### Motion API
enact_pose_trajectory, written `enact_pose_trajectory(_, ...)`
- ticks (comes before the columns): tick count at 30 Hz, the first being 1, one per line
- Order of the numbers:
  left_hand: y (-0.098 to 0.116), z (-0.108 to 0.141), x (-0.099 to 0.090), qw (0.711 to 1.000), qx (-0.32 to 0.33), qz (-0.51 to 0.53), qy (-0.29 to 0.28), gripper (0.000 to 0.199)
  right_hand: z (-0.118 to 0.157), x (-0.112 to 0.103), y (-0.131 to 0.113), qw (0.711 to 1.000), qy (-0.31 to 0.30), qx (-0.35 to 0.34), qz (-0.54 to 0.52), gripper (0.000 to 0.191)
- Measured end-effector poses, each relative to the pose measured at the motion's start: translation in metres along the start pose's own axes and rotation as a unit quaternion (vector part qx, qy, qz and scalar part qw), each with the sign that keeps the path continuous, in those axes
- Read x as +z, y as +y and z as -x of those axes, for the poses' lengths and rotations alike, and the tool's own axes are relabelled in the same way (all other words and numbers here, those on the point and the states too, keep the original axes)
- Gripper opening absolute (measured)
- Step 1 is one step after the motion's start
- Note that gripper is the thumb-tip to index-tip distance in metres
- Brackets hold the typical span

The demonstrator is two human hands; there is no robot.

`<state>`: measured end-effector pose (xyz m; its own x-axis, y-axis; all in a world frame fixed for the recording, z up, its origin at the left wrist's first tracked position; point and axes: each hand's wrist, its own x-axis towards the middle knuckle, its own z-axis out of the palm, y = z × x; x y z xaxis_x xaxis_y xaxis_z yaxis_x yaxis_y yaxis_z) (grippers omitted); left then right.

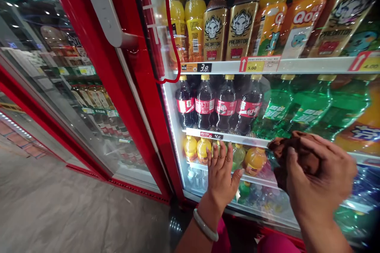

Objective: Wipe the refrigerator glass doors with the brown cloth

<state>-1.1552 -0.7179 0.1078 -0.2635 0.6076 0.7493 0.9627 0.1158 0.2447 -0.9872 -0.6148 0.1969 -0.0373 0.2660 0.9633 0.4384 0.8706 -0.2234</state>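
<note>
My left hand (pixel 221 172) lies flat with its fingers spread, apparently against the glass door (pixel 196 201) of a red drinks fridge, and a pale bangle circles that wrist. Bunched under the fingers of my right hand (pixel 320 170) is a dark brown cloth (pixel 305 158), which seems to be pressed on the same glass farther right. Behind the glass, cola bottles (pixel 227 104) and green soda bottles (pixel 311 102) stand on the middle shelf. Small orange juice bottles (pixel 254 161) sit one shelf lower, partly hidden by my left hand.
A red door frame (pixel 136 87) with a grey handle (pixel 103 12) runs down the left, beside a second glass-fronted fridge (pixel 97 87). Energy drink bottles (pixel 242 27) line the upper shelf above price tags (pixel 259 64). Grey floor (pixel 74 213) spreads at lower left.
</note>
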Motion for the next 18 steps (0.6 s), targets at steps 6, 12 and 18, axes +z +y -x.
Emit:
enact_pose_trajectory(6, 0.004, -0.007, 0.014, 1.000, 0.009, -0.008, 0.017, 0.076, 0.046, 0.025, -0.008, 0.997, -0.057, -0.060, -0.008, 0.044)
enact_pose_trajectory(12, -0.005, -0.002, 0.026, 0.999, 0.043, -0.024, 0.024, 0.088, 0.072, -0.001, 0.028, 0.996, -0.069, 0.033, -0.052, 0.041)
enact_pose_trajectory(18, 0.010, 0.000, 0.034, 1.000, -0.001, -0.017, 0.024, 0.097, 0.025, 0.011, 0.011, 0.999, 0.020, 0.022, 0.011, 0.057)
